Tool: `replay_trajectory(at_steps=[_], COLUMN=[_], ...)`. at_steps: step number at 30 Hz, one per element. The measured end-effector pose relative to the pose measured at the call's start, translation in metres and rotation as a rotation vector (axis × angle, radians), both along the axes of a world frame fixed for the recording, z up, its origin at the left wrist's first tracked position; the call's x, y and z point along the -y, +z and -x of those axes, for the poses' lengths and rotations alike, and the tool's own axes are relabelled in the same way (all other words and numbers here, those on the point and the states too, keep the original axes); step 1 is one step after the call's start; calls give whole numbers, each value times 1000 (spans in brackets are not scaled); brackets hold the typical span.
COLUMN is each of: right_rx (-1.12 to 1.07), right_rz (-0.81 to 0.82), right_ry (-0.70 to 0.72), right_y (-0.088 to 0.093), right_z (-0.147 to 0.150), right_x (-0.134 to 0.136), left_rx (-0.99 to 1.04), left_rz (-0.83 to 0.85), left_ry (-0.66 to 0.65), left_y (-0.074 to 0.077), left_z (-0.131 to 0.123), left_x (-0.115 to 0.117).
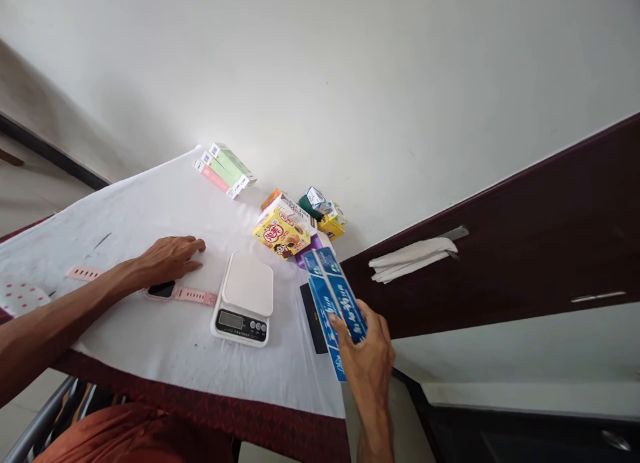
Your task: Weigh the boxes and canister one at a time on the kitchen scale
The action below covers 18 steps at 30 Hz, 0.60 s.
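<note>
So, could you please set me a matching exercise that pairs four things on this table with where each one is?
Things:
1. blue boxes
2. watch
3. scale
4. green boxes

Places:
a. at the far edge of the table, by the wall
b. right beside the flat left hand
c. gripped in the right hand
d. mid-table, between the two hands

Pairs: 1-c, 2-b, 3-d, 4-a.

Kitchen scale [245, 300], yellow snack box [281, 234], folded cloth [413, 258] on cabinet [525, 250].
</note>
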State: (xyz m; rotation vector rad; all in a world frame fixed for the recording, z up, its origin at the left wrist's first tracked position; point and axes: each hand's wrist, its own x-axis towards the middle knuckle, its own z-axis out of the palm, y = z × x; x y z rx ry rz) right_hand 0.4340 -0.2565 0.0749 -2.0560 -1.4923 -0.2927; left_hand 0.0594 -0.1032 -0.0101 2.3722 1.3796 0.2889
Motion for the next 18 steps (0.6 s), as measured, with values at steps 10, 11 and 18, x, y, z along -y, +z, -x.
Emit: replay_trajectory(at_steps=[10,11,18], right_rx=[-23,-36,-84], right_rz=[142,156,216], right_ry=[517,525,539], right_y=[-47,-50,-40], right_z=[98,101,93], right_x=[-45,-47,-56], left_rx=[25,13,-37], left_rz=[-20,-14,21], left_ry=[-15,-17,-23], left_y=[-6,-4,5], left_z=[1,1,-2], left_x=[-1,-1,4])
